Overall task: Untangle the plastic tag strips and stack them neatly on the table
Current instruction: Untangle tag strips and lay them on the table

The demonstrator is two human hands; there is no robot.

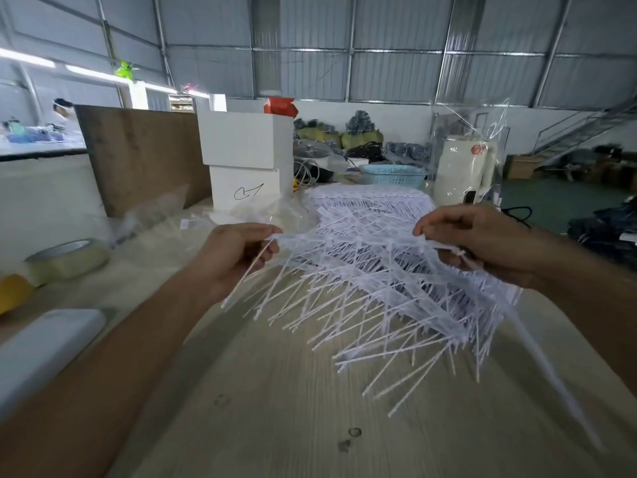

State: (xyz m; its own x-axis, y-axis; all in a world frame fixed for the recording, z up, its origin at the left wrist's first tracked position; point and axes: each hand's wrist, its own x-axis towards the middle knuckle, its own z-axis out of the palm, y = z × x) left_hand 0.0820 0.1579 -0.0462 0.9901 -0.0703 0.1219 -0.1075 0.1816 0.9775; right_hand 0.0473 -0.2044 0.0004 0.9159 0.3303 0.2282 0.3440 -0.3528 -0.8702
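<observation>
At frame centre, the left hand [234, 257] and right hand [482, 243] each pinch an end of a tangled clump of tag strips [362, 288] above the table [275, 408]. Best to pull apart gently, shaking crossed strips loose.

I am in a big factory or warehouse hall. Above me run corrugated metal walls [396, 74] on steel framing, and a metal staircase [582, 129] climbs at the far right. My bench is a long wooden table [275, 391] with a roll of tape [67, 258] at the left and white boxes [246, 157] stacked further off. Beyond those lie bundled goods in sacks [362, 136] and a blue plastic basket [393, 174]. Far left, another worker [62, 112] sits at a cluttered table.
</observation>
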